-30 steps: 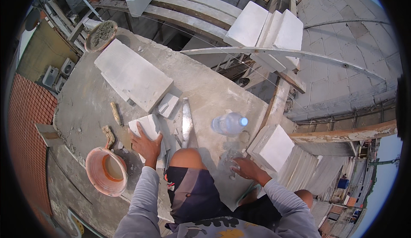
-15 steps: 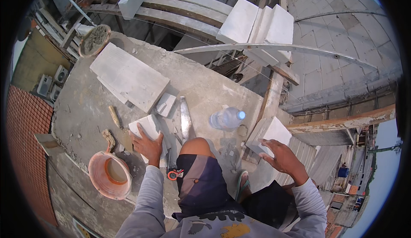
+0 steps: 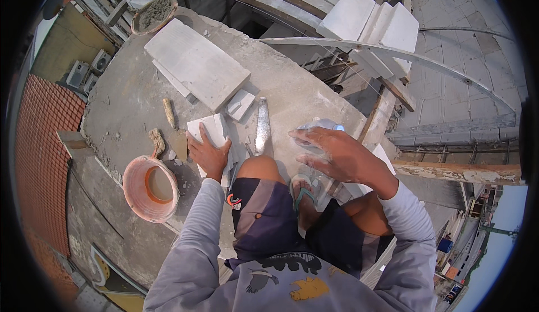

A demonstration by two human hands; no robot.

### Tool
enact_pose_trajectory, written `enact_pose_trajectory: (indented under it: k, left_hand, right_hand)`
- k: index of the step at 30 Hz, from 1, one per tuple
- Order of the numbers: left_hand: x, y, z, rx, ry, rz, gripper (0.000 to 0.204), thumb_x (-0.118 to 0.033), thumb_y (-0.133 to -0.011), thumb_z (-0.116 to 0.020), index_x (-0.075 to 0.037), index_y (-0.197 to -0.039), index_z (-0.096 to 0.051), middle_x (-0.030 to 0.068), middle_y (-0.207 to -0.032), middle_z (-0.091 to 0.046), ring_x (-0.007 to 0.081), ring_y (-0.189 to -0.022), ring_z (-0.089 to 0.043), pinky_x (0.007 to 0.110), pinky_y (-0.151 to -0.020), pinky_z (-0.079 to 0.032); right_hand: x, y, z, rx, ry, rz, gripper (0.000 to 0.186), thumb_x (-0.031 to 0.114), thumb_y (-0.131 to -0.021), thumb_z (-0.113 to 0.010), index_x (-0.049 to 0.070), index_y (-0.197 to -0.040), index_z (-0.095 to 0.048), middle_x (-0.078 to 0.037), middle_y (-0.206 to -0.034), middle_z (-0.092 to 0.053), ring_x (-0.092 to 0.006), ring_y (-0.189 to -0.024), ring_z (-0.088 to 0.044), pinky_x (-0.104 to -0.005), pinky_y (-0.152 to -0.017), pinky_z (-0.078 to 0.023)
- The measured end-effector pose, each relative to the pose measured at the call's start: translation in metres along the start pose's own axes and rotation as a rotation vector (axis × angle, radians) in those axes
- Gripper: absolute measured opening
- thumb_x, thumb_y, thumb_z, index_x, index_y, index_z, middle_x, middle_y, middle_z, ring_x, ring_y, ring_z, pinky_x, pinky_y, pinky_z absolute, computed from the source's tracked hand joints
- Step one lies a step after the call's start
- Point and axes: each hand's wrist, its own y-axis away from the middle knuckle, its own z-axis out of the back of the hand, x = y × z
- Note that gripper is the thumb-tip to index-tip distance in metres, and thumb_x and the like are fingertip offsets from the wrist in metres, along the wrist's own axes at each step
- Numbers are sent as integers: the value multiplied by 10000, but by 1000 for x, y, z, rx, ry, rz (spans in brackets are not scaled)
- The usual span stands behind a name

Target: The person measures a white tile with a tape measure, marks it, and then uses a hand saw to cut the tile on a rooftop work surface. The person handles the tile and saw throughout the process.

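Note:
My left hand [image 3: 209, 157] grips a small white block [image 3: 212, 125] on the concrete slab, thumb on one side and fingers on the other. In the air to the right is my right hand [image 3: 339, 154], fingers apart and nothing between them. Behind it, a clear plastic bottle [image 3: 324, 124] with a blue cap lies partly hidden. Between my hands, a metal saw blade [image 3: 263, 125] points away from me; my knee covers its near end. A small white offcut [image 3: 240, 104] lies just beyond the held block.
A large white block [image 3: 196, 62] rests farther off on the concrete slab [image 3: 126, 107]. To the left are an orange-pink bucket [image 3: 131, 186] and a wooden-handled tool [image 3: 168, 113]. A mortar pan [image 3: 154, 14] stands at the far left. More white blocks [image 3: 347, 14] sit on beams beyond the slab's edge.
My right hand has moved left and forward, away from the white block at the right, to in front of the bottle. My left hand stays on the small block. The view has shifted.

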Motion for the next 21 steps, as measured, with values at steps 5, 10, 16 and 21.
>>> enact_pose_trajectory:
  k: [5, 10, 16, 21]
  left_hand:
    - [-2, 0, 0, -1, 36, 10, 1143, -646, -767, -848, -242, -1710, -343, 365, -1704, -239, 528, -1521, -338, 625, -1199, -317]
    - [-2, 1, 4, -28, 62, 18, 1150, -587, -737, -902, -232, -1694, -372, 349, -1698, -254, 521, -1531, -326, 623, -1207, -303]
    - [3, -3, 5, 24, -12, 4, 1203, -771, -792, -791, -228, -1732, -273, 378, -1690, -210, 562, -1476, -364, 648, -1164, -336]
    - [11, -13, 21, 338, -25, -14, 1419, -837, -698, -829, -213, -1763, -128, 437, -1698, -88, 620, -1526, -261, 696, -1168, -339]
  right_hand:
    - [-48, -112, -46, 7, 142, 103, 547, 399, -1076, -631, 17, -1468, -616, -243, -1405, -678, -409, -1297, -645, -477, -1120, -501]
    - [-93, -194, -95, 160, 320, 19, 511, 394, -1069, -637, 14, -1411, -646, -244, -1307, -725, -425, -1231, -681, -512, -1060, -534]
    - [-165, -275, -137, 224, 325, -50, 378, 301, -1070, -614, 14, -1300, -699, -250, -1255, -737, -434, -1214, -685, -521, -1022, -550]
    - [-219, -330, -194, 90, 322, -18, 336, 217, -1040, -601, -36, -1234, -708, -298, -1198, -735, -464, -1178, -694, -518, -1017, -553]
